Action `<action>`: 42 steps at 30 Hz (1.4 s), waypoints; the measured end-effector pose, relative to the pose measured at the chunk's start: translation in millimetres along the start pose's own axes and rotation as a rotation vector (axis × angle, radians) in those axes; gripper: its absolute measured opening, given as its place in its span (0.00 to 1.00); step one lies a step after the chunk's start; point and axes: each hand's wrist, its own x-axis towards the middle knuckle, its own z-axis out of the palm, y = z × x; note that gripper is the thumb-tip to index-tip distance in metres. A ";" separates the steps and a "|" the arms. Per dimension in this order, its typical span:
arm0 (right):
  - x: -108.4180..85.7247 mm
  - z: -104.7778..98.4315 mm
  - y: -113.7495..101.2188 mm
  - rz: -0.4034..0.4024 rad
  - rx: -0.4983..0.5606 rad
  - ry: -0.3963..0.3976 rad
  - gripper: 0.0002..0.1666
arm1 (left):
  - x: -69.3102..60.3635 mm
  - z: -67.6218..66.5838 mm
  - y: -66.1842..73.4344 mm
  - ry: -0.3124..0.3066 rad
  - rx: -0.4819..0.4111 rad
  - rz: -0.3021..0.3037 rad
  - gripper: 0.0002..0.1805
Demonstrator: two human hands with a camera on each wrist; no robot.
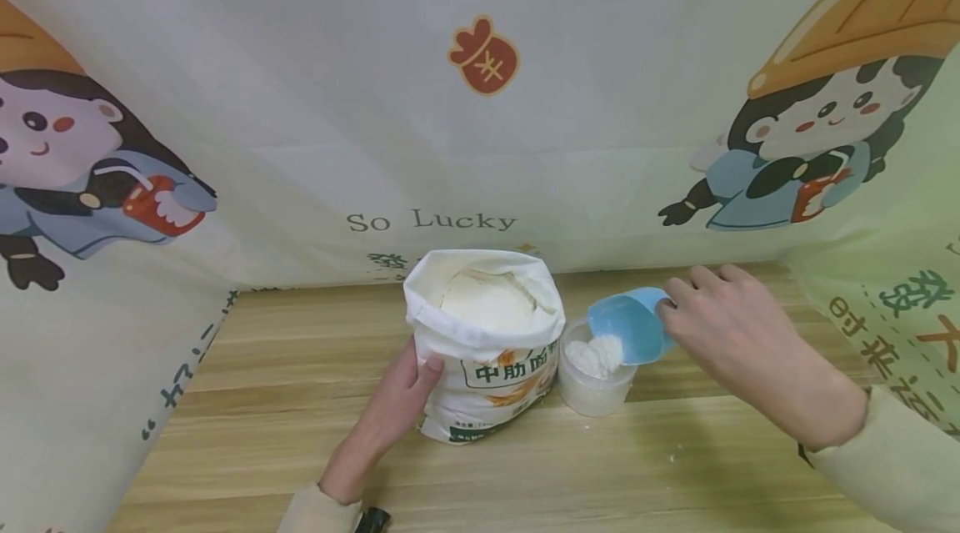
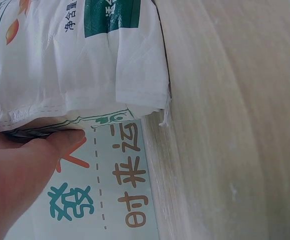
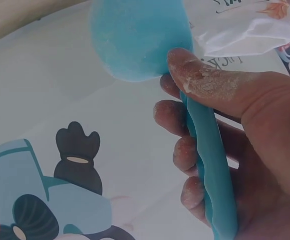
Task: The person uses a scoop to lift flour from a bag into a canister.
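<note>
The left hand [image 1: 403, 398] grips the flour bag [image 1: 491, 395], seemingly to steady it; the right hand [image 1: 718, 326] grasps the scoop [image 1: 628, 326], tilted, likely to empty, over the tub [image 1: 596, 395] just right.

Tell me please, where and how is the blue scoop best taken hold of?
Take the blue scoop by its wavy-edged handle, coming from the person's right. It tips left over the tub, leaving the handle on the right side; the waves should suit a curled grip, as the right hand shows.
</note>
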 end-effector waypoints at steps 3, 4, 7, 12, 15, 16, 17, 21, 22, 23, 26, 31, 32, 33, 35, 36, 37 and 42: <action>-0.7 1.3 0.3 -0.004 0.008 0.020 0.18 | -0.1 -0.2 0.4 -0.001 0.000 -0.004 0.43; -1.1 1.9 0.6 -0.005 0.014 0.028 0.18 | -0.2 -0.3 0.6 0.000 0.002 -0.006 0.43; -3.5 3.3 2.0 0.002 0.034 0.033 0.18 | -0.4 -0.5 0.6 -0.002 0.005 -0.009 0.43; -11.8 5.5 6.5 0.037 0.052 -0.004 0.17 | -0.8 -0.5 1.1 -0.003 0.010 -0.019 0.42; -19.0 10.6 10.2 0.049 0.070 0.031 0.17 | -1.2 -0.6 1.1 -0.002 0.014 -0.026 0.42; -21.7 12.7 11.5 0.056 0.079 0.042 0.18 | -1.4 -0.6 1.1 -0.001 0.016 -0.027 0.42; -24.2 14.9 12.8 0.062 0.090 0.051 0.19 | -1.4 -0.6 1.1 0.000 0.018 -0.028 0.42; -35.1 23.8 18.6 0.094 0.139 0.080 0.16 | -1.5 -0.4 1.3 0.005 0.023 -0.030 0.42; -37.8 25.2 20.0 0.106 0.155 0.083 0.15 | -1.5 -0.4 1.3 0.005 0.023 -0.031 0.42; -40.4 26.5 21.0 0.116 0.169 0.096 0.15 | -1.3 -0.3 1.2 0.005 0.023 -0.032 0.41; -46.3 26.9 22.8 0.164 0.206 0.130 0.32 | -1.2 -0.3 1.2 0.003 0.018 -0.034 0.40; -48.4 16.0 24.0 0.260 0.237 0.121 0.48 | -1.4 -0.5 1.9 0.004 0.005 -0.024 0.41; -47.3 12.8 24.5 0.273 0.241 0.113 0.48 | -1.5 -0.6 2.1 0.005 0.004 -0.022 0.42; -46.0 9.8 24.9 0.282 0.245 0.105 0.49 | -1.4 -0.6 2.3 0.005 0.002 -0.020 0.42; -42.3 4.1 24.9 0.293 0.253 0.095 0.48 | -1.3 -0.6 2.5 0.006 0.001 -0.018 0.42; -40.2 1.4 24.6 0.296 0.259 0.091 0.49 | -1.1 -0.5 2.5 0.006 0.002 -0.018 0.42; -37.7 -1.0 24.0 0.296 0.263 0.087 0.49 | -0.9 -0.4 2.4 0.007 0.003 -0.018 0.41; -24.1 -10.7 17.5 0.291 0.296 0.080 0.49 | -0.4 0.5 2.3 0.006 0.012 -0.030 0.38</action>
